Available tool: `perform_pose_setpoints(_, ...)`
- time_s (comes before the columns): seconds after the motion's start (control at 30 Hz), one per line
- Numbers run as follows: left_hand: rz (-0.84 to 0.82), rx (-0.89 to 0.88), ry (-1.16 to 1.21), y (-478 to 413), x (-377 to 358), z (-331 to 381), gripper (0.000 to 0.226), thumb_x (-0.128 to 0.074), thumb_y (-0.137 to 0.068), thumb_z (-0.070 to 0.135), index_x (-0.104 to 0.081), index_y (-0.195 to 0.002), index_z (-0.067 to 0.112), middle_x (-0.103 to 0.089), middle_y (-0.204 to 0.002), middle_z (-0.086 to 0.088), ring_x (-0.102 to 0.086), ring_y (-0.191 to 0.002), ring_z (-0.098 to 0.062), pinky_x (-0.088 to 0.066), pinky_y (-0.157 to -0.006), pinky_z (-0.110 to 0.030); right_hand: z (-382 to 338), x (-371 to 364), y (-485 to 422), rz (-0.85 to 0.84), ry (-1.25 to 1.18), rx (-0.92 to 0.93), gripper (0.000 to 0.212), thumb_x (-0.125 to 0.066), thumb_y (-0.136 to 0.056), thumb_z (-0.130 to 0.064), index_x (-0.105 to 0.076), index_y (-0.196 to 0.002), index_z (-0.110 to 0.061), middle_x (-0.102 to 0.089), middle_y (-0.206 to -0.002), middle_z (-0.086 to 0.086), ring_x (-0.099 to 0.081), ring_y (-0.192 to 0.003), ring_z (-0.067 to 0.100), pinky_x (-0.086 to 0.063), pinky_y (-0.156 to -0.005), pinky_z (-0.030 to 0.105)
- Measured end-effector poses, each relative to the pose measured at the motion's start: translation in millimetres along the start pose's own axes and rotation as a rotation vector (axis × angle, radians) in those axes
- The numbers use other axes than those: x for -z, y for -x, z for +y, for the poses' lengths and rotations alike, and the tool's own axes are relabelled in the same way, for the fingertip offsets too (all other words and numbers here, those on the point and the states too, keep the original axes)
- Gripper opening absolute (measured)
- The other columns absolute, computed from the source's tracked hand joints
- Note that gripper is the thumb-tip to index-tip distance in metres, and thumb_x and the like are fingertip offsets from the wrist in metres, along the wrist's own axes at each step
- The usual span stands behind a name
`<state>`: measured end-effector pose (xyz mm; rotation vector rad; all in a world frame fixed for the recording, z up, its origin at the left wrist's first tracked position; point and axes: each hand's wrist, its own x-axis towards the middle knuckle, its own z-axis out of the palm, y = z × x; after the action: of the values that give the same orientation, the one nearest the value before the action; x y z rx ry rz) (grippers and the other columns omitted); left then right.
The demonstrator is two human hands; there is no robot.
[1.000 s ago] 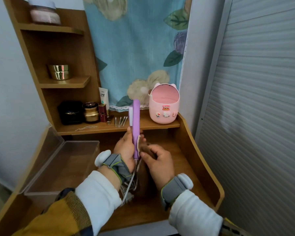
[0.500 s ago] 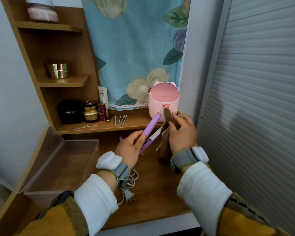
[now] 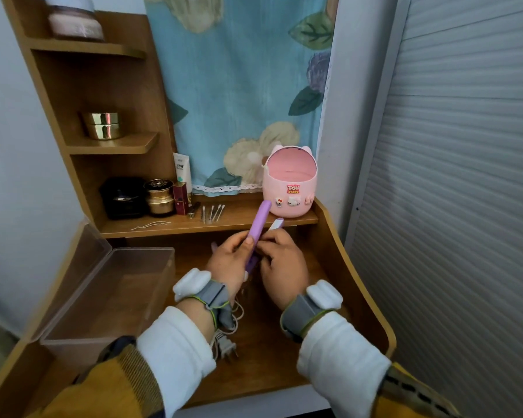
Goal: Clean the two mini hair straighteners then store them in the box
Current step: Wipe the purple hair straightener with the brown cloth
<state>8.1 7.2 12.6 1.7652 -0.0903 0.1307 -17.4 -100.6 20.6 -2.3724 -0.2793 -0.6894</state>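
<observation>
Lower end of straightener (image 3: 259, 223) was hidden between left hand (image 3: 227, 263) and right hand (image 3: 284, 265); right hand's hold unclear. Below straightener, cord (image 3: 238, 311) went under wrist.

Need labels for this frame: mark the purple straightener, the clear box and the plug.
purple straightener (image 3: 260, 220), head view, upper arm.
clear box (image 3: 142, 263), head view, far wall.
plug (image 3: 224, 345), head view, its body.

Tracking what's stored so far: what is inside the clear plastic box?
Nothing shows inside the clear box: only its bare bottom. The left sleeve covers its near corner. The purple straightener is held outside it.
</observation>
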Motion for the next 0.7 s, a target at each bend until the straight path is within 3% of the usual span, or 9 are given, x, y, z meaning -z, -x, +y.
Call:
perform_pose_setpoints(0.1,0.01,0.063,0.106,-5,-2,-7,0.019,-0.05,-0.075,0.051,-0.066,-0.084,0.05,-0.07,-0.104,-0.005,-0.052,-0.121,-0.031,-0.035,-0.108,-0.05,-3,-1,7,0.048,0.0,0.014,0.028,-0.055,-0.077,0.004,-0.073,-0.097,-0.006,-0.063,-0.105,0.009,-0.06,-0.094,0.02,-0.04,-0.084,0.016)
perform_pose_setpoints(0.17,0.028,0.089,0.129,-8,-2,-6,0.027,-0.05,-0.078,0.047,-0.067,-0.098,0.043,-0.067,-0.113,-0.008,-0.042,-0.131,-0.032,-0.031,-0.112,-0.047,-7,-4,13,0.055,0.019,0.052,0.023,-0.058,-0.073,0.003,-0.071,-0.087,-0.007,-0.063,-0.097,0.007,-0.06,-0.089,0.019,-0.045,-0.081,0.021)
perform_pose_setpoints(0.23,0.031,0.109,0.138,-11,0,-5,0.032,-0.049,-0.077,0.048,-0.067,-0.103,0.043,-0.065,-0.119,-0.01,-0.041,-0.132,-0.033,-0.031,-0.111,-0.047,-9,-6,16,0.035,0.005,0.076,0.018,-0.059,-0.07,0.002,-0.068,-0.082,-0.008,-0.062,-0.093,0.006,-0.059,-0.086,0.019,-0.042,-0.079,0.019)
perform_pose_setpoints(0.3,0.022,0.131,0.136,-11,2,-6,0.022,-0.048,-0.072,0.053,-0.065,-0.083,0.059,-0.066,-0.115,-0.009,-0.045,-0.128,-0.033,-0.034,-0.109,-0.05,-8,-3,14,0.01,-0.044,0.108,0.017,-0.058,-0.068,0.0,-0.068,-0.079,-0.008,-0.063,-0.089,0.007,-0.059,-0.084,0.019,-0.045,-0.077,0.02)
perform_pose_setpoints(0.37,0.019,0.139,0.147,-14,3,-12,0.017,-0.05,-0.068,0.057,-0.061,-0.077,0.067,-0.067,-0.114,-0.007,-0.048,-0.126,-0.032,-0.036,-0.107,-0.051,-5,2,11,-0.001,-0.107,0.135,0.016,-0.056,-0.065,-0.003,-0.069,-0.075,-0.006,-0.064,-0.083,0.007,-0.06,-0.08,0.02,-0.049,-0.075,0.026)
perform_pose_setpoints(0.47,0.035,0.114,0.15,-15,2,-18,0.035,-0.051,-0.059,0.069,-0.063,-0.091,0.061,-0.063,-0.123,-0.011,-0.046,-0.128,-0.033,-0.037,-0.107,-0.049,-3,8,10,-0.038,-0.198,0.123,0.017,-0.057,-0.064,0.0,-0.071,-0.073,-0.007,-0.065,-0.082,0.005,-0.06,-0.079,0.014,-0.049,-0.075,0.023)
perform_pose_setpoints(0.57,0.028,0.096,0.083,-13,2,-15,0.053,-0.047,-0.069,0.062,-0.063,-0.115,0.04,-0.063,-0.123,-0.011,-0.043,-0.13,-0.035,-0.035,-0.109,-0.048,2,12,10,-0.008,-0.403,0.016,0.018,-0.056,-0.059,-0.001,-0.07,-0.065,-0.009,-0.066,-0.074,0.004,-0.061,-0.074,0.012,-0.051,-0.073,0.025)
perform_pose_setpoints(0.7,-0.03,0.107,0.058,-11,14,-9,0.034,-0.049,-0.083,0.053,-0.06,-0.114,0.044,-0.065,-0.117,-0.009,-0.058,-0.11,-0.041,-0.045,-0.098,-0.054,4,27,0,0.167,-0.589,-0.302,0.021,-0.056,-0.073,0.0,-0.068,-0.066,-0.017,-0.065,-0.07,-0.004,-0.059,-0.069,0.006,-0.047,-0.069,0.012)
